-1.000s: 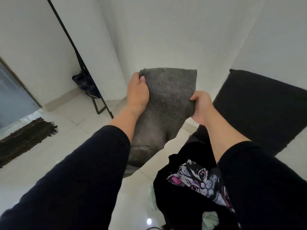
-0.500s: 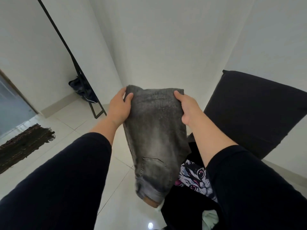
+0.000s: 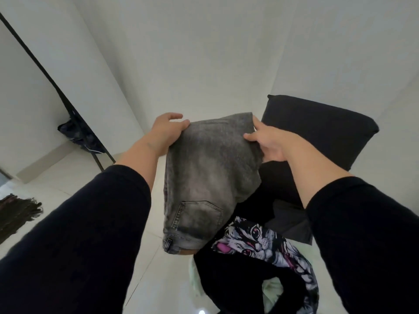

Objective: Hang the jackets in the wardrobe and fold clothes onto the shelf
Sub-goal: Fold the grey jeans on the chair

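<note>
A pair of grey washed jeans (image 3: pixel 208 175) hangs folded in front of me, waistband and back pocket at the bottom. My left hand (image 3: pixel 166 132) grips the fold's top left corner. At the top right corner my right hand (image 3: pixel 266 141) pinches the denim with thumb on the near side. Below the jeans lies a black garment with a cat print (image 3: pixel 258 243) on a heap of dark clothes.
A black cushioned seat back (image 3: pixel 317 134) stands at the right against the white wall. At the left a black metal rack leg (image 3: pixel 54 87) leans, with a dark garment (image 3: pixel 79 134) at its foot. A dark fringed mat (image 3: pixel 15 211) lies on the white tiled floor.
Both hands have lowered the folded jeans and swung them rightward toward the black seat. The hanging end has tilted, bringing the back pocket into full view.
</note>
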Motion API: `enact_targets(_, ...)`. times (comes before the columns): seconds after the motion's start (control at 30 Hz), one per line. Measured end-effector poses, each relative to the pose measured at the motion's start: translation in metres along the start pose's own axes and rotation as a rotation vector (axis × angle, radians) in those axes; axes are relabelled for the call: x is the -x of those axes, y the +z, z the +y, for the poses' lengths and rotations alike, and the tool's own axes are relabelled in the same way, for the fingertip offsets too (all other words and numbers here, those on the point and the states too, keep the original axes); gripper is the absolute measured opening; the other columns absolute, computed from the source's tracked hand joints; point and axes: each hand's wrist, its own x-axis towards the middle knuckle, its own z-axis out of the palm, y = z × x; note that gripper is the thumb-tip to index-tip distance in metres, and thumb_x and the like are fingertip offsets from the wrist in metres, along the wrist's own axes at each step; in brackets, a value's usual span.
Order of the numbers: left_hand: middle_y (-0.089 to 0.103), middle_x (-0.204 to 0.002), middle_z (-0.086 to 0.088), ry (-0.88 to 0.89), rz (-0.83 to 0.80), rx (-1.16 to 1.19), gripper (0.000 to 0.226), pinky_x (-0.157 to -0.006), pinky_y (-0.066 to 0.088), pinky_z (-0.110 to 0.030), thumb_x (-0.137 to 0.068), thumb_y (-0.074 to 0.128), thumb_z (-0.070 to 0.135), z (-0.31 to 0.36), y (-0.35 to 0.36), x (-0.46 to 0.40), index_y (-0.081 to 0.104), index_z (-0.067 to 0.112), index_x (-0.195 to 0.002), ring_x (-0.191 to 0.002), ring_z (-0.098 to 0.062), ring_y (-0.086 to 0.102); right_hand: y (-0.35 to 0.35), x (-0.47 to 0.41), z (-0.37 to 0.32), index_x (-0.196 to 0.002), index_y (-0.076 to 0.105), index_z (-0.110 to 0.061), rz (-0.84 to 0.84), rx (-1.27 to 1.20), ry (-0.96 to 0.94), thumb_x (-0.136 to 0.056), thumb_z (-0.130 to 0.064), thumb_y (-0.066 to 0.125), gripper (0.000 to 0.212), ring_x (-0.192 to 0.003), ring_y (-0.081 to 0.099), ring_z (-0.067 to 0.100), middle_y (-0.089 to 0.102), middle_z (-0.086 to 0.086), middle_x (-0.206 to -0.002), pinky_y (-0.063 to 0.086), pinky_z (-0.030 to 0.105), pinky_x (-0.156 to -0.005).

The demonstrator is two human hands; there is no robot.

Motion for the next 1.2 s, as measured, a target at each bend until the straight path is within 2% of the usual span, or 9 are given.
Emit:
enact_targets(0.07,0.045,-0.139,0.001,-0.026,-0.072,0.12,0.073,-0.097,0.041,-0.032,-0.085,0.068,0.039,0.006,0.002,-0.007,0.031,0.028,-0.146,-0.116,-0.017,0.048,-0.008,-0.006,-0.001,-0.146,0.022,-0.041,0.162,0.024,-0.073,-0.099,-0.013,0.044,0.059,-0.115,0.052,0.024,0.042,0.0,-0.14,0.051,0.044,-0.085)
enact_targets(0.17,0.028,-0.148,0.007,0.077,-0.238,-0.134,0.093,-0.092,0.044,-0.035,-0.083,0.072,0.034,0.012,0.008,-0.001,0.007,0.039,-0.15,-0.128,-0.017,0.04,-0.015,-0.013,-0.005,-0.143,0.031,-0.027,0.458,-0.028,-0.158,-0.096,-0.01,0.049,0.052,-0.112,0.047,0.022,0.043,0.007,-0.135,0.043,0.035,-0.091)
enact_targets(0.4,0.053,-0.129,0.0,0.151,-0.152,-0.148,0.04,-0.092,0.041,-0.023,-0.093,0.058,0.017,-0.001,0.034,-0.01,0.054,0.022,-0.133,-0.109,-0.012,0.049,-0.03,0.012,-0.022,-0.124,0.053,-0.021,-0.063,0.338,0.147,-0.078,-0.042,0.071,0.055,-0.109,0.056,0.021,0.056,0.003,-0.126,0.05,0.038,-0.089)
enact_targets(0.5,0.058,-0.112,0.002,0.253,-0.18,-0.144,0.036,-0.085,0.042,-0.018,-0.09,0.062,0.013,0.003,0.044,-0.01,0.06,0.023,-0.124,-0.103,-0.011,0.054,-0.037,0.007,-0.019,-0.143,0.038,-0.023,0.113,0.803,0.113,-0.067,-0.036,0.082,0.089,-0.127,0.043,0.026,0.041,0.002,-0.144,0.041,0.043,-0.102)
enact_targets(0.6,0.061,-0.092,0.006,0.358,-0.222,-0.07,0.033,-0.076,0.047,-0.015,-0.084,0.067,0.005,0.008,0.055,-0.011,0.064,0.027,-0.108,-0.084,-0.006,0.058,-0.037,-0.008,-0.009,-0.137,0.043,-0.029,0.387,1.159,0.028,-0.068,-0.044,0.079,0.079,-0.134,0.03,0.034,0.034,0.007,-0.145,0.022,0.058,-0.11)
enact_targets(0.7,0.062,-0.083,0.0,0.433,-0.265,-0.049,0.035,-0.071,0.052,-0.019,-0.082,0.069,0.002,0.017,0.069,-0.004,0.061,0.024,-0.108,-0.071,-0.001,0.06,-0.025,-0.01,-0.01,-0.131,0.043,-0.039,0.428,1.161,-0.177,-0.069,-0.046,0.077,0.071,-0.139,0.024,0.03,0.036,0.0,-0.144,-0.004,0.069,-0.105)
enact_targets(0.87,0.066,-0.089,-0.008,0.477,-0.159,0.007,0.051,-0.075,0.053,-0.032,-0.078,0.073,0.012,0.018,0.08,-0.001,0.039,0.026,-0.114,-0.081,-0.016,0.062,-0.008,-0.02,-0.012,-0.094,0.061,-0.027,0.431,0.982,-0.428,-0.083,-0.023,0.066,0.012,-0.106,0.056,0.023,0.061,-0.005,-0.099,0.041,0.047,-0.095)
enact_targets(1.03,0.036,-0.129,-0.005,0.473,0.039,-0.579,0.114,-0.089,0.033,-0.031,-0.056,0.087,0.039,-0.036,0.072,-0.01,0.018,0.021,-0.145,-0.115,-0.024,0.035,0.0,-0.029,-0.006,-0.08,0.061,-0.026,0.486,0.858,-0.523,-0.083,-0.021,0.066,0.008,-0.095,0.058,0.021,0.06,-0.009,-0.083,0.039,0.042,-0.093)
enact_targets(1.2,0.024,-0.153,0.0,0.369,-0.029,-0.709,0.123,-0.112,0.025,-0.047,-0.06,0.084,0.045,-0.086,0.086,-0.011,0.005,0.02,-0.151,-0.139,-0.033,0.019,-0.021,-0.015,0.001,-0.074,0.064,-0.029,0.49,0.745,-0.581,-0.078,-0.017,0.069,0.013,-0.088,0.062,0.02,0.061,-0.012,-0.072,0.044,0.049,-0.094)
